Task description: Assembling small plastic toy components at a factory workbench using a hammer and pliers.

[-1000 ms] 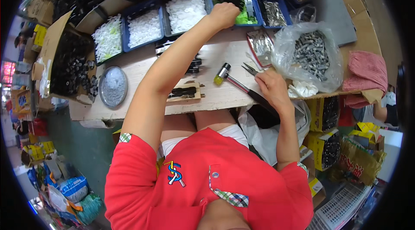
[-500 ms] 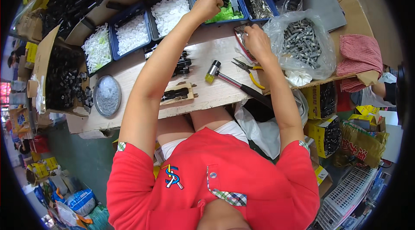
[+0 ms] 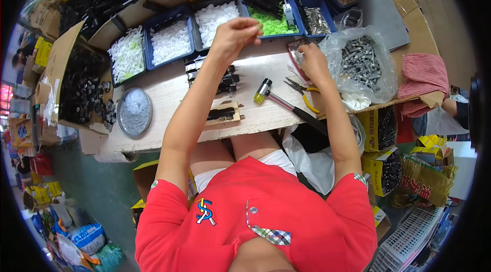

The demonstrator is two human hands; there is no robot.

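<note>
Upper centre, left hand (image 3: 234, 39) curled, can't tell if it's holding anything; right hand (image 3: 314, 63) bunched at the red-edged packet (image 3: 294, 56), grip hidden: a careless tug could spill it!

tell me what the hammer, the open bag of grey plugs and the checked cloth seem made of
Hammer: glinting metal head; translucent yellow tip, probably plastic. Bag: thin, crinkled, see-through plastic. Cloth: matte woven fabric, softly folded, perhaps cotton.
</note>
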